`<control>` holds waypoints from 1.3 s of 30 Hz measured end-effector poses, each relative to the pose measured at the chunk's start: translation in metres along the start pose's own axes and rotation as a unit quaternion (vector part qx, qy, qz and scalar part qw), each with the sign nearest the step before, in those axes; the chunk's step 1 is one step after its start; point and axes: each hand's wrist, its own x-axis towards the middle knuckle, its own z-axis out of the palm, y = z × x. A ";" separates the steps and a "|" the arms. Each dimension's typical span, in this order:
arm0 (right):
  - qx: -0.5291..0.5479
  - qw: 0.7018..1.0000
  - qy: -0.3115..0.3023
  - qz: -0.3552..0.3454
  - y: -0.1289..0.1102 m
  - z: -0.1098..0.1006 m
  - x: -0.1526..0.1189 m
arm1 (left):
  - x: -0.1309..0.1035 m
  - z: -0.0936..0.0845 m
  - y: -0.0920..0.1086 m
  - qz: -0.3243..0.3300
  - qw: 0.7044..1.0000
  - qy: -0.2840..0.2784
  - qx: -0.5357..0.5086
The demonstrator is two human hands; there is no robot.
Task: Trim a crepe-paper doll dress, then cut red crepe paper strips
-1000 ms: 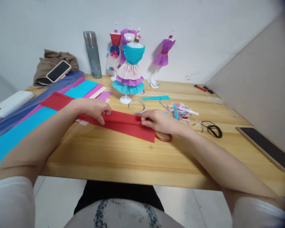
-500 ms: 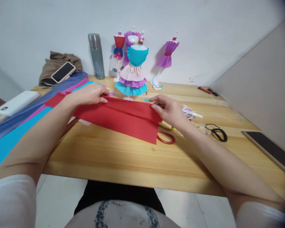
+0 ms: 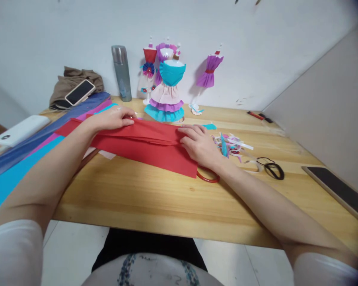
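A long sheet of red crepe paper (image 3: 155,157) lies across the table in front of me, its far part folded over toward me in layers. My left hand (image 3: 116,118) is closed on the paper's far edge, thumb and fingers pinched together. Over the right part of the fold lies my right hand (image 3: 198,145), its fingers curled round the folded layers and its thumb hidden. From under the paper's right end a red scissors handle (image 3: 208,175) sticks out. Just beyond the paper stands a small dress form in a blue, pink and purple paper dress (image 3: 168,93).
Paper scraps (image 3: 232,145), a black cord (image 3: 274,171) and a tablet-like device (image 3: 337,188) lie to the right. Coloured sheets (image 3: 26,165), a white power bank (image 3: 20,130) and a phone (image 3: 80,92) are on the left. A flask (image 3: 122,75) and more dressed forms (image 3: 210,71) line the wall.
My right hand has moved left and turned palm-down over the fold, bringing the paper's folded edge down toward me. The left hand stays nearly in place. More scraps now show on the right.
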 end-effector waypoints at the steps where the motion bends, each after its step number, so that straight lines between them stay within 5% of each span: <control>1: 0.028 0.999 0.012 0.015 0.000 -0.001 0.000 | -0.001 -0.002 -0.001 0.005 1.000 0.009 -0.007; 5: 0.175 0.976 0.029 0.128 -0.005 -0.011 0.001 | -0.011 -0.016 0.004 0.033 0.999 0.006 -0.004; 13: 0.293 0.919 0.025 0.261 -0.013 -0.029 0.007 | -0.027 -0.011 0.045 0.074 0.986 -0.150 0.022; 17: 0.363 0.883 0.007 0.298 -0.012 -0.036 0.010 | -0.026 -0.013 0.046 0.025 0.988 -0.123 0.093; 24: 0.469 0.809 -0.050 0.352 -0.016 -0.045 0.011 | -0.044 -0.046 0.043 0.002 0.990 -0.103 0.098; 26: 0.453 0.824 -0.069 0.334 -0.014 -0.040 0.010 | -0.043 -0.046 0.039 0.008 0.990 -0.121 0.072; 32: 0.226 0.938 -0.117 0.235 -0.003 -0.027 0.007 | -0.021 -0.030 0.003 -0.033 0.977 -0.200 0.063; 39: 0.200 0.958 -0.024 0.204 -0.007 -0.032 0.006 | -0.023 -0.032 0.000 -0.024 0.987 -0.159 0.031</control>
